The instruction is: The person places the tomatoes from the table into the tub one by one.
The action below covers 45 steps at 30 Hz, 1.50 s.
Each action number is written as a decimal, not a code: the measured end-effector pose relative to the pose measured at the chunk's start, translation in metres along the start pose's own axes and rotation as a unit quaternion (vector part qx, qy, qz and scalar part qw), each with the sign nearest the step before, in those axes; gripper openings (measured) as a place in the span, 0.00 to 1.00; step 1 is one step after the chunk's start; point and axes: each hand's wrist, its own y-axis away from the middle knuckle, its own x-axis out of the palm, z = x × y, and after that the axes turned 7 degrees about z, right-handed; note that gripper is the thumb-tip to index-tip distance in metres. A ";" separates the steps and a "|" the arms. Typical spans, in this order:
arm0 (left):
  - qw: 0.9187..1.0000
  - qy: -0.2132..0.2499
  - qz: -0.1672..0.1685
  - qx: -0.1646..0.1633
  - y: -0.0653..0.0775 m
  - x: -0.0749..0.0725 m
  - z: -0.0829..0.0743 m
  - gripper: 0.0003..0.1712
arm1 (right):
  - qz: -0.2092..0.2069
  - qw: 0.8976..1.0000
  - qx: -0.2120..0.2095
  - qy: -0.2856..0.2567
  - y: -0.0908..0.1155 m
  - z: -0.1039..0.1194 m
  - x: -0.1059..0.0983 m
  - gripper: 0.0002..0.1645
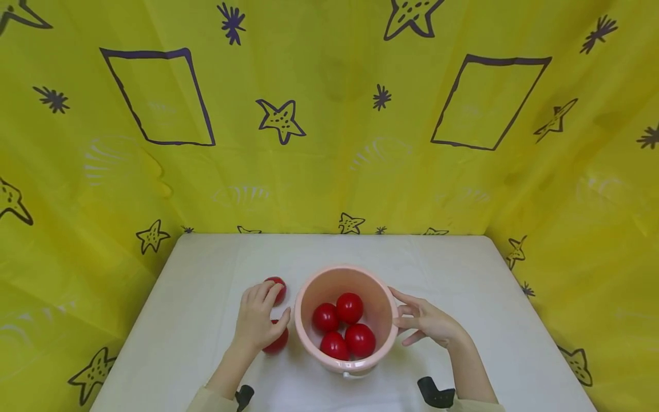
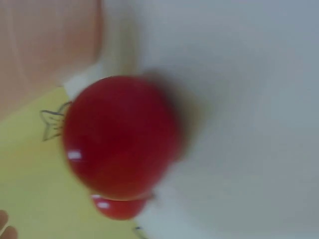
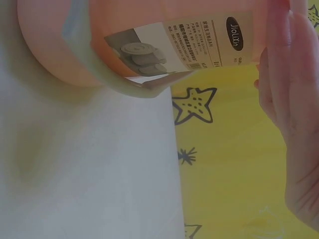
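Observation:
A pink bucket (image 1: 344, 269) stands on the white table with several red balls (image 1: 350, 308) inside. My right hand (image 1: 432, 323) touches the bucket's right side near the rim, its fingers spread and extended. In the right wrist view the hand (image 3: 294, 74) lies against the bucket's labelled wall (image 3: 174, 45). My left hand (image 1: 257, 317) hovers left of the bucket, fingers loosely bent, thumb apart. Its fingertips overlap the farther loose red ball (image 1: 278, 290); contact is unclear. Below the hand sits a nearer red ball (image 1: 276, 339), partly covered, which appears ungripped in the left wrist view.
The white table (image 1: 443, 269) meets a yellow curtain (image 1: 329, 171) with starfish drawings at its back and sides. A pale bucket handle (image 3: 134, 89) hangs down the near side of the bucket. Black straps (image 1: 435, 393) show near both wrists.

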 end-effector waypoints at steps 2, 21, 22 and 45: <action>0.998 -0.012 0.051 -0.032 0.013 0.000 0.003 0.27 | 0.000 1.000 -0.001 0.001 0.000 0.000 0.000 0.43; 0.924 -0.062 0.323 -0.196 0.062 0.009 0.007 0.47 | -0.004 1.000 0.000 0.005 -0.001 -0.002 0.000 0.43; 0.922 -0.064 0.326 -0.200 0.063 0.009 0.007 0.48 | -0.005 1.000 0.001 0.006 -0.001 -0.002 0.000 0.43; 0.967 -0.079 0.176 -0.168 0.029 -0.003 0.015 0.40 | -0.009 1.000 0.008 0.012 0.000 -0.001 0.000 0.43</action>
